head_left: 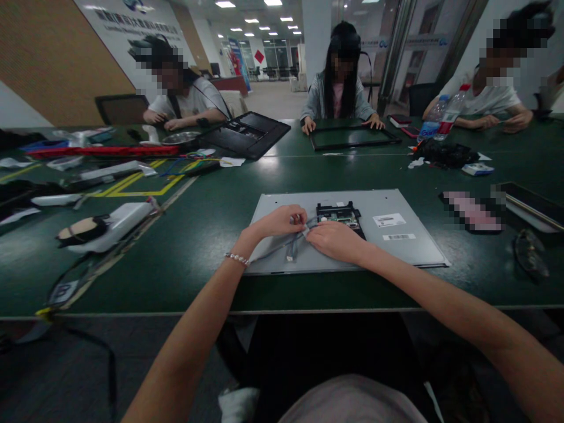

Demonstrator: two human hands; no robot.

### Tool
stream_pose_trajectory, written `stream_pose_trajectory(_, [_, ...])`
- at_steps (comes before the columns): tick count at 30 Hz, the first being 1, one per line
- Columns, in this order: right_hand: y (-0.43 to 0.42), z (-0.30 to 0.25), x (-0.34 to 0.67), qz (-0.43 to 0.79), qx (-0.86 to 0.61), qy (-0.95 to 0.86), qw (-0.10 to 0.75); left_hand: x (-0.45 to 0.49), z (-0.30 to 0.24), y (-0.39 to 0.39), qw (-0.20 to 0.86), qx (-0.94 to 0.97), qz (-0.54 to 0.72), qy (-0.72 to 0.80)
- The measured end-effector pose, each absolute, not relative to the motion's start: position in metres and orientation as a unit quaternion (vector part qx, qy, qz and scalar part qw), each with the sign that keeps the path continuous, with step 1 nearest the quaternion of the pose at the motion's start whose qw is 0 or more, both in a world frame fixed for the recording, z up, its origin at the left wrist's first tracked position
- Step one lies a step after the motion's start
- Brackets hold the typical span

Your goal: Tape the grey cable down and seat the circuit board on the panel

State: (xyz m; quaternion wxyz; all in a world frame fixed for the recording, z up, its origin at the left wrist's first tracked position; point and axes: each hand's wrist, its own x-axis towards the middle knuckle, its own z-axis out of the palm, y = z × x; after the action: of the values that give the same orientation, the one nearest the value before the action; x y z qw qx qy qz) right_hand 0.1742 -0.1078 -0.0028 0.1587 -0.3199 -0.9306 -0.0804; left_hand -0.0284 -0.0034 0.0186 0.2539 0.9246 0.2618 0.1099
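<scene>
A grey metal panel [396,247], the back of a flat screen, lies face down on the dark green table [211,276] in front of me. A black-framed circuit board [341,214] sits near its middle. My left hand [282,220] is closed in a pinch on a thin grey cable [282,247] that runs across the panel. My right hand [337,241] lies over the same cable just below the board, fingers curled down on it. A small white connector [291,255] dangles from the cable between my hands.
Three other people sit across the table: one at the left by a black monitor shell [247,135], one in the middle holding a black bezel frame [352,138], one at the right near water bottles [440,117]. Loose parts and yellow tape lie at left; glasses [531,252] at right.
</scene>
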Motion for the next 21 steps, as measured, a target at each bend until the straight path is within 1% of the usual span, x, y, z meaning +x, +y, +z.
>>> stream_pose_trajectory(5, [-0.111, 0.002, 0.177, -0.081, -0.285, -0.943, 0.153, -0.027, 0.019, -0.005, 0.265, 0.924, 0.103, 0.255])
stream_pose_trajectory(11, [-0.118, 0.006, 0.177, -0.076, -0.274, -0.946, 0.153, -0.024, 0.019, -0.01, 0.233, 0.933, 0.098, 0.256])
stream_pose_trajectory(15, [-0.122, 0.007, 0.171, -0.072, -0.244, -0.953, 0.164, -0.023, 0.02, -0.011, 0.233, 0.934, 0.087, 0.257])
stream_pose_trajectory(18, [-0.121, 0.016, 0.179, -0.064, -0.252, -0.945, 0.196, -0.022, 0.018, -0.011, 0.236, 0.933, 0.087, 0.259])
stream_pose_trajectory(21, [-0.113, 0.031, 0.212, -0.055, -0.344, -0.895, 0.277, -0.021, 0.015, -0.011, 0.232, 0.929, 0.091, 0.272])
